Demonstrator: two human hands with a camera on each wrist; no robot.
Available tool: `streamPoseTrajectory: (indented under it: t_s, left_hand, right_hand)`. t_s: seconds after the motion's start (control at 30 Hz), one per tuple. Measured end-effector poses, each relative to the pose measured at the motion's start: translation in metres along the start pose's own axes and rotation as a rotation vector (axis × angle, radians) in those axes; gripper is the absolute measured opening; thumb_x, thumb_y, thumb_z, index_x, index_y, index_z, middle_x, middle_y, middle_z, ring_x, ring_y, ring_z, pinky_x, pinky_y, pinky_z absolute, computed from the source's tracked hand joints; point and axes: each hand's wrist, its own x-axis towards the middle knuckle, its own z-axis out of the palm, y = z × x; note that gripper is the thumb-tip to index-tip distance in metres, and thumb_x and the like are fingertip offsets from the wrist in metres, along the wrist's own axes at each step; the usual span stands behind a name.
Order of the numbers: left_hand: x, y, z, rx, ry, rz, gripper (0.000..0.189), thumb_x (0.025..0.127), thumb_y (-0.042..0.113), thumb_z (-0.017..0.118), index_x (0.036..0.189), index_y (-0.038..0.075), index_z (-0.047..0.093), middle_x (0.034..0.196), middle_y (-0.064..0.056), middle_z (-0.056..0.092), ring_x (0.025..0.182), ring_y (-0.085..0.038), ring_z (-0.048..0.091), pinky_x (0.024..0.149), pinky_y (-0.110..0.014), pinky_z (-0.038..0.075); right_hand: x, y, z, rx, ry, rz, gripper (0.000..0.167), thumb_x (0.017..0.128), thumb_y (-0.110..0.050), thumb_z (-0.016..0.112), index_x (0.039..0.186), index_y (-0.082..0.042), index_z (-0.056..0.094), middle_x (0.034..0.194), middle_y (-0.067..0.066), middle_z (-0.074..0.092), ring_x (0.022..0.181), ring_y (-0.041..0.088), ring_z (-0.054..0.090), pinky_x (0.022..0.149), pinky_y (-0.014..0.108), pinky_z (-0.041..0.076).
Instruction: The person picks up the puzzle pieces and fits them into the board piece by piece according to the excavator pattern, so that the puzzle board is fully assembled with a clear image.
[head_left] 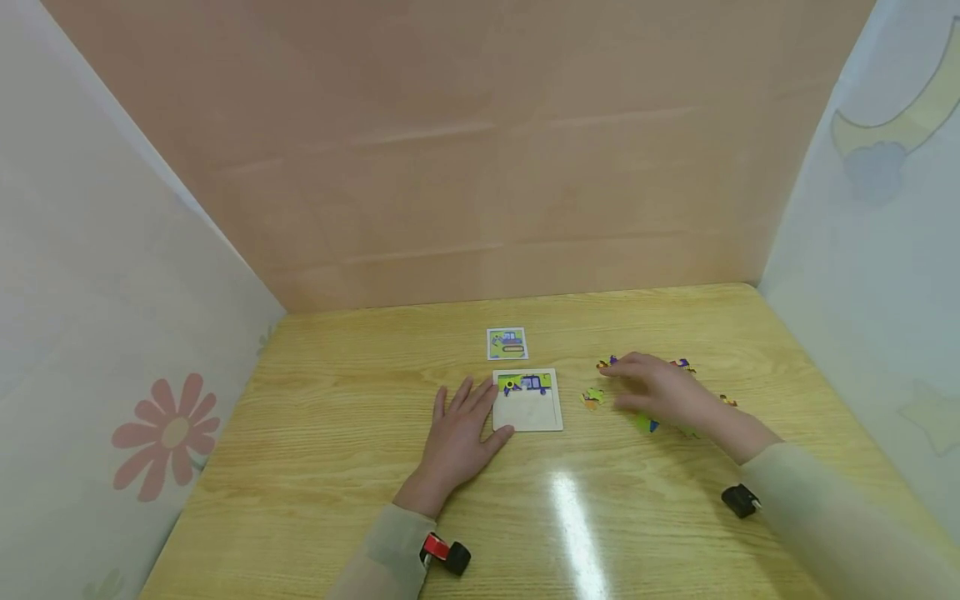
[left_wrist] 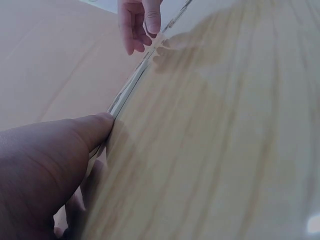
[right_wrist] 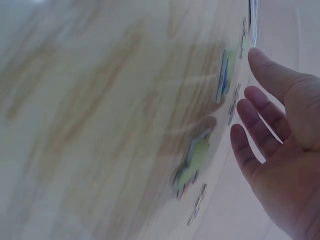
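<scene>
At the left edge of the puzzle tray (head_left: 527,414), we see the left hand (head_left: 457,437) lying with its fingers straight and spread, its thumb touching the tray's near left corner. Inside the tray, a strip of picture (head_left: 525,383) with a vehicle on it fills the far part, and the rest shows the pale bottom. Just to the right of the tray lies a green and orange bit of puzzle (head_left: 592,398); we cannot tell whether it is one piece or two. Farther right of the tray, we find the right hand (head_left: 663,392) above more loose pieces (head_left: 645,423), its thumb and fingers parted. Beyond the tray lies a small picture card (head_left: 507,342). All around the tray, we see the wooden table (head_left: 360,433).
</scene>
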Motion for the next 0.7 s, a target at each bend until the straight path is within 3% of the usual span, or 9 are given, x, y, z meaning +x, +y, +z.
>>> streamPoseTrajectory:
  t_s: [0.3,0.5,0.7]
  left_hand:
    - [0.000,0.000,0.001,-0.003,0.002,0.000,0.077,0.110,0.058,0.062,0.170,0.013,0.045,0.176,-0.002,0.040,0.167,-0.033,0.023,0.134,-0.065,0.003]
    - [0.000,0.001,0.000,-0.010,0.002,-0.002,0.077,0.110,0.057,0.062,0.170,0.013,0.044,0.176,-0.002,0.040,0.167,-0.032,0.023,0.134,-0.064,0.003]
    - [0.000,-0.001,0.002,-0.006,0.004,0.001,0.077,0.110,0.058,0.062,0.171,0.014,0.044,0.176,-0.002,0.040,0.167,-0.033,0.024,0.134,-0.066,0.003]
  right_hand:
    - [0.007,-0.005,0.007,0.013,-0.066,-0.002,0.052,0.100,-0.022,0.085,0.149,-0.011,0.071,0.149,0.017,0.067,0.148,0.053,0.049,0.117,0.072,0.043]
    - [0.013,-0.006,0.010,-0.036,-0.074,-0.055,0.047,0.100,-0.022,0.085,0.144,-0.011,0.074,0.141,0.013,0.069,0.128,0.040,0.065,0.104,0.061,0.056]
    - [0.015,-0.006,0.011,-0.040,-0.088,-0.078,0.038,0.100,-0.020,0.085,0.138,-0.014,0.078,0.135,0.008,0.069,0.122,0.034,0.066,0.101,0.057,0.057]
